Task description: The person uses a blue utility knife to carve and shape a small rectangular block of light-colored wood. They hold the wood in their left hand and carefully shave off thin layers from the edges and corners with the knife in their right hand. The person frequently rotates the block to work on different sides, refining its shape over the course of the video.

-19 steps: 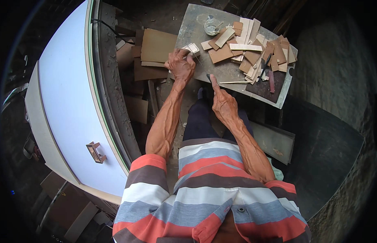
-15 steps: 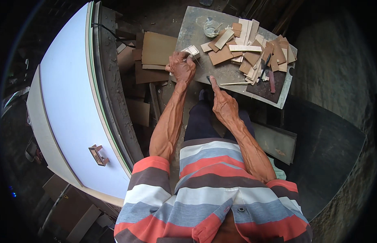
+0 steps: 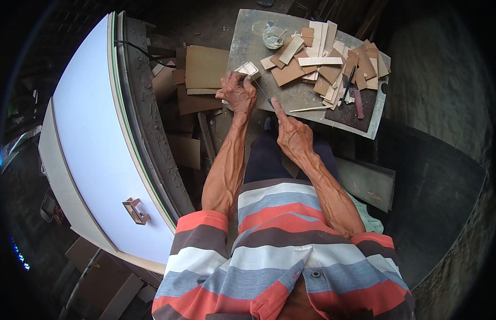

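At the left edge of a low worktable (image 3: pixel 240 40), my left hand (image 3: pixel 238 95) is closed around a small pale rectangular frame-like piece (image 3: pixel 249 69). Its far end shows beyond my fingers, and the rest is hidden. My right hand (image 3: pixel 295 137) is closed at the near edge of the table, index finger stretched forward along a thin-bladed tool (image 3: pixel 263 90). That slender blade slants up and left to the pale piece beside my left thumb. Whether the blade touches the piece is too fine to tell, and my fingers cover most of the handle.
Wood and board offcuts (image 3: pixel 312 61) lie piled on the table, with a glass bowl (image 3: pixel 273 38), a thin stick (image 3: pixel 310 109), a black pen (image 3: pixel 348 85) and a reddish bar (image 3: pixel 358 104). A large white panel (image 3: pixel 98 122) at left bears a small brown frame (image 3: pixel 136 211).
The thin blade between my hands now shows longer, reaching the pale piece. My right hand has shifted slightly left. The whole view has moved a little; my left hand keeps its hold.
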